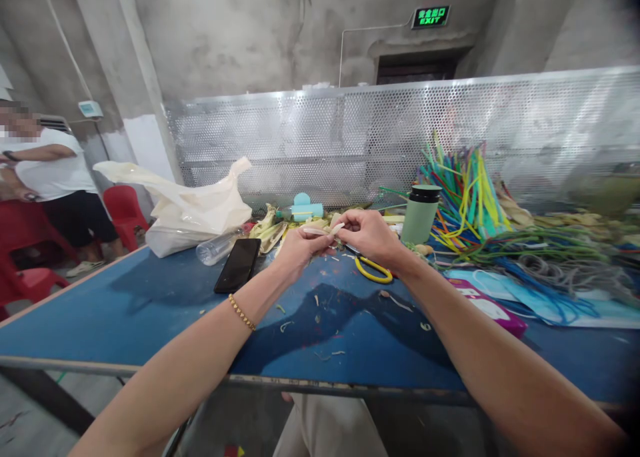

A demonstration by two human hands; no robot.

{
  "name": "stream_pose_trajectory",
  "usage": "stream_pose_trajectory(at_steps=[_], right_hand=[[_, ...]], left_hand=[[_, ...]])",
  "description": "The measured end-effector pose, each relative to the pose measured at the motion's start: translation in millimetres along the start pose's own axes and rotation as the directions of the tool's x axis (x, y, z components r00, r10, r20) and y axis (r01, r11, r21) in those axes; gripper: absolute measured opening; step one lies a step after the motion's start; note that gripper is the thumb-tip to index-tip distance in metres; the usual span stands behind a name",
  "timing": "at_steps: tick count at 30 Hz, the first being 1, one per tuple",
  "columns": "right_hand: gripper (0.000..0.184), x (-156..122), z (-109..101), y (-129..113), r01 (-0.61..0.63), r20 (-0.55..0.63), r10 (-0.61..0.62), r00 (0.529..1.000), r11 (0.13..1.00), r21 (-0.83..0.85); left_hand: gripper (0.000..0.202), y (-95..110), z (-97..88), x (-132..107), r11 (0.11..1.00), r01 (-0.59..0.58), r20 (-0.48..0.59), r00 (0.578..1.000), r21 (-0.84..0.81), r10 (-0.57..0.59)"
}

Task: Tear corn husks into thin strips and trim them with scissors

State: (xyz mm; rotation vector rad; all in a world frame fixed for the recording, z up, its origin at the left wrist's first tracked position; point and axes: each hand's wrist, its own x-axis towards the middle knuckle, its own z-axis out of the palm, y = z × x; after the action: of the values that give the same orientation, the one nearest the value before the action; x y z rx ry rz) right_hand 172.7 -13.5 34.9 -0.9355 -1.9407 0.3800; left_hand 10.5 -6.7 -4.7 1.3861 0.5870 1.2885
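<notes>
Both hands meet above the middle of the blue table (pixel 175 317), pinching a narrow pale strip (pixel 315 231) that looks like dried husk. My left hand (pixel 295 252), on the side with the gold bead bracelet, has its fingers closed on the strip's left part. My right hand (pixel 373 236) grips it from the other side; its fingertips are partly hidden. Below the right hand lie scissors with a yellow handle (pixel 375 280), their blades mostly covered. Yellowish husks (pixel 267 227) lie behind the left hand. Small pale scraps are scattered on the table near me.
Left of my hands are a black phone (pixel 237 265), a clear bottle (pixel 213 249) and a white plastic bag (pixel 203 207). To the right stand a green tumbler (pixel 421 216), colourful strips (pixel 477 194) and a purple pack (pixel 493 307). A person (pixel 60 160) stands beyond red chairs (pixel 123 204).
</notes>
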Motion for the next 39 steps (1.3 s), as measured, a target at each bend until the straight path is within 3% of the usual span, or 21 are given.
stream_pose_trajectory(at_steps=[22,39], right_hand=[[0.006,-1.1,1.0,-1.2,-0.003,0.084,-0.006,0.996,0.994,0.107],[0.014,0.8,1.8,4.9,0.069,0.061,-0.065,0.996,0.995,-0.078]], left_hand=[[0.011,5.0,3.8,-3.2,0.998,0.004,-0.018,1.0,-0.062,-0.005],[0.011,3.6,2.9,-0.9,0.988,0.0,-0.04,0.999,-0.153,-0.006]])
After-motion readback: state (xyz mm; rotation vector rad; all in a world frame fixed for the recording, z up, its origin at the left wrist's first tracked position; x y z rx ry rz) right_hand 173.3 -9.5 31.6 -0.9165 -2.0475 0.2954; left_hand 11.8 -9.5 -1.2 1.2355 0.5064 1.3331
